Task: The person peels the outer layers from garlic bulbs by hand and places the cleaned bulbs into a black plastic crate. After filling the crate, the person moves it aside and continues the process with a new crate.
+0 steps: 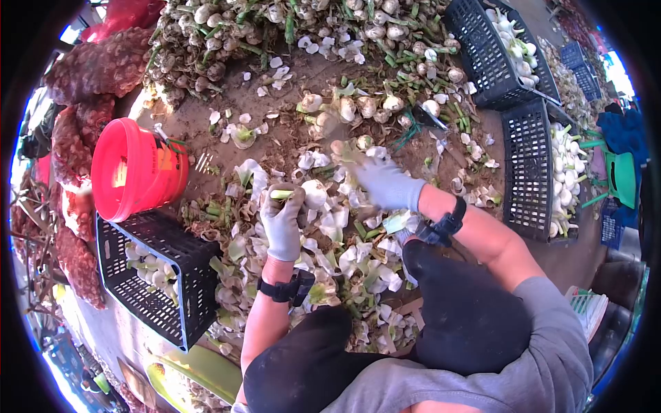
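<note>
My left hand (282, 224), in a pale glove with dirty fingertips, is closed round a garlic bulb; the cut green stem (281, 195) shows at its fingers. Just right of it is a white bulb (315, 195). My right hand (385, 182), also gloved, reaches forward over the peelings, its fingers smeared by motion near several garlic bulbs; what it holds, if anything, is unclear. Loose white skins (334, 224) and cut stems lie beneath and between both hands.
A red bucket (172, 172) and a black crate (196, 275) with garlic stand at the left. Two black crates (527, 168) (482, 62) of peeled bulbs are at the right. A garlic heap (227, 34) lies ahead, with red net sacks (96, 65) beyond the bucket.
</note>
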The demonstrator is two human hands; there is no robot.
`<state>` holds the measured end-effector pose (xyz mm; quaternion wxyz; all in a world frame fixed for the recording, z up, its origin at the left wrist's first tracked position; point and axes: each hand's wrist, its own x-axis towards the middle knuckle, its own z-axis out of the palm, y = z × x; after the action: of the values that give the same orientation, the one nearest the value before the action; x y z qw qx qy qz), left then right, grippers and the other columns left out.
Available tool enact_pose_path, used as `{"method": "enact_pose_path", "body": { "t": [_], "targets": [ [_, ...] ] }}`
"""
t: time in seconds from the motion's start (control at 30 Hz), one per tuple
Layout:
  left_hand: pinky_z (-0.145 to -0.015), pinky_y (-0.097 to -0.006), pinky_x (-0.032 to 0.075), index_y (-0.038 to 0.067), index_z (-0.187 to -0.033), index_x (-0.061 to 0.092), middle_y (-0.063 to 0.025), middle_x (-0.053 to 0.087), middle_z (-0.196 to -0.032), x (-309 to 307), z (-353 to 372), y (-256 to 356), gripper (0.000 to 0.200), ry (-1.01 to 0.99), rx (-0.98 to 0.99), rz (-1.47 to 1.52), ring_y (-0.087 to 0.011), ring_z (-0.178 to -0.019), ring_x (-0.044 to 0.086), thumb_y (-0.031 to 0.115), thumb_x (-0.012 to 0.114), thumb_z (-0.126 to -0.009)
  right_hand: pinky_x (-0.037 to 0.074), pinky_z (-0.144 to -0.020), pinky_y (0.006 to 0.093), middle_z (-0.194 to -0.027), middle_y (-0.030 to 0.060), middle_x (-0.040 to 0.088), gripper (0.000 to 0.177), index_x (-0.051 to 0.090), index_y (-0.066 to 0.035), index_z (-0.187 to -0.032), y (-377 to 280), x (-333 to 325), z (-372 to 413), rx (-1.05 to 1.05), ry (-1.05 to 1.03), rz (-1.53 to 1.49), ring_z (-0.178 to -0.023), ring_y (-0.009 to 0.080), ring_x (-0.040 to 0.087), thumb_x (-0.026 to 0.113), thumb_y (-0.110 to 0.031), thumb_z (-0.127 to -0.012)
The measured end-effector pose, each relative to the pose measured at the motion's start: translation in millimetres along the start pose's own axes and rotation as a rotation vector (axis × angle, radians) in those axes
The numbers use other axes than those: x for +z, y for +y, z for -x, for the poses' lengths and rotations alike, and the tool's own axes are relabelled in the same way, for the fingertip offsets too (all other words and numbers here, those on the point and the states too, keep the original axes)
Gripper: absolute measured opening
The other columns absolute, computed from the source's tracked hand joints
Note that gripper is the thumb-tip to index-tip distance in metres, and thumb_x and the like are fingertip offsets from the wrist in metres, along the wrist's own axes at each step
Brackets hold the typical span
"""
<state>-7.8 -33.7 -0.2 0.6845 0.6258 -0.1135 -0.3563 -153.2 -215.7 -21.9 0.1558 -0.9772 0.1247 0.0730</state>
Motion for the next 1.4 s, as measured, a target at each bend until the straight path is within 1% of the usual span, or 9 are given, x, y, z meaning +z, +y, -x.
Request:
{"method": "enact_pose_path", "body": {
  "t": [0.17,0.4,0.7,0.8,0.93,1.0,1.13,1.33,1.4],
  "targets": [
    [-0.070,-0.0202,0.046,0.002,-0.096,0.060,0.0020,0.061,-0.083,5,3,-7,0.010,-0.096,0.116,-0.044,-0.0046,-0.075,0.053,-0.001,0.063,-0.088,0.042,-0.100,0.0390,-0.124,0.0239,0.055,0.069,0.048,-0.002,-0.131,-28,1,-20,-0.154,0.120,-0.890,-0.117,0.0336,0.054,0.078,-0.034,-0.078],
    [-0.066,-0.0197,0.046,0.001,-0.094,0.059,0.0019,0.061,-0.081,4,3,-3,0.010,-0.023,0.324,-0.196,-0.0028,-0.074,0.053,-0.005,0.064,-0.086,0.050,-0.087,0.0266,-0.109,0.0065,0.061,0.056,0.044,-0.001,-0.137,-23,-8,-12,0.043,-0.035,-1.726,-0.101,0.0125,0.060,0.067,-0.019,-0.090],
    [-0.056,-0.0193,0.045,0.001,-0.093,0.059,0.0034,0.060,-0.071,15,9,2,0.007,-0.070,0.155,-0.137,-0.0042,-0.059,0.051,0.000,0.064,-0.088,0.050,-0.063,0.0325,-0.078,0.0109,0.060,0.025,0.056,-0.004,-0.099,-47,-22,-12,-0.019,0.532,-0.754,-0.071,0.0195,0.063,0.067,0.002,-0.078],
    [-0.060,-0.0219,0.046,0.000,-0.089,0.059,-0.0004,0.060,-0.076,8,9,3,0.008,-0.188,0.316,-0.200,-0.0078,-0.065,0.054,-0.005,0.058,-0.083,0.052,-0.067,0.0376,-0.076,0.0095,0.061,0.024,0.056,-0.005,-0.099,3,-16,-22,0.212,0.416,-1.014,-0.073,0.0227,0.065,0.069,-0.004,-0.079],
    [-0.074,-0.0293,0.051,0.000,-0.079,0.059,-0.0082,0.060,-0.091,-5,-3,5,0.026,-0.337,0.930,-0.576,-0.0167,-0.085,0.059,-0.017,0.044,-0.067,0.048,-0.091,0.0414,-0.111,0.0160,0.060,0.041,0.057,-0.008,-0.117,55,1,-14,0.311,-0.111,-0.147,-0.105,0.0247,0.060,0.070,-0.017,-0.080],
    [-0.076,-0.0292,0.050,0.001,-0.078,0.059,-0.0078,0.060,-0.094,0,4,4,0.027,-0.325,0.534,-0.273,-0.0165,-0.087,0.059,-0.018,0.044,-0.066,0.041,-0.103,0.0409,-0.134,0.0208,0.050,0.056,0.055,-0.009,-0.128,32,-5,11,0.224,-0.329,0.035,-0.121,0.0240,0.052,0.074,-0.024,-0.078],
    [-0.087,-0.0280,0.048,0.001,-0.109,0.061,-0.0096,0.058,-0.110,16,6,-23,0.039,-0.491,0.132,-0.051,-0.0161,-0.097,0.059,-0.014,0.051,-0.074,0.037,-0.105,0.0366,-0.138,0.0130,0.049,0.077,0.043,-0.016,-0.145,-6,-7,25,-0.268,0.095,-1.323,-0.126,0.0255,0.047,0.078,-0.025,-0.076],
    [-0.094,-0.0421,0.048,0.009,-0.141,0.039,-0.0186,0.051,-0.128,-8,-7,-87,0.073,-0.292,0.400,-0.964,-0.0357,-0.115,0.054,0.012,0.069,-0.074,0.048,-0.087,0.0340,-0.109,0.0094,0.059,0.046,0.058,-0.008,-0.117,120,-73,132,0.271,0.781,-0.334,-0.100,0.0244,0.058,0.066,0.002,-0.073],
    [-0.090,-0.0473,0.051,0.013,-0.137,0.045,-0.0237,0.043,-0.138,-27,-1,-115,0.068,-0.468,0.153,-1.155,-0.0426,-0.109,0.058,0.026,0.069,-0.074,0.046,-0.088,0.0341,-0.102,0.0109,0.059,0.045,0.061,-0.006,-0.111,191,-98,200,0.512,0.992,0.169,-0.101,0.0269,0.056,0.057,0.006,-0.068]
  ]
}}
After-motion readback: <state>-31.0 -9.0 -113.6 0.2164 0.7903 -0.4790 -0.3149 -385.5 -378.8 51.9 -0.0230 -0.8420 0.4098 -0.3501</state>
